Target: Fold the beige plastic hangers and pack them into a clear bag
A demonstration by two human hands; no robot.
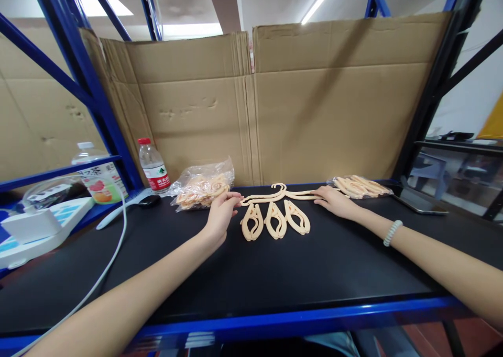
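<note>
A cream plastic clothes hanger (283, 193) lies spread out across the black table, its hook toward the cardboard. At its left end, my left hand (221, 214) has thumb and fingers closed on the arm tip. My right hand (334, 200) rests at the other end, fingers closed over that arm. Just in front of the hanger lie three folded cream hangers in a row: a left one (252, 222), a middle one (275, 221) and a right one (297, 218).
Behind my left hand sits a clear plastic bag (202, 184) of cream hangers; another bag (359, 186) lies at the right. A red-capped water bottle (153, 166), a brush (126, 206), a power strip (47, 231) and a white cable (121, 236) are at left. A phone-like slab (422, 202) is at right.
</note>
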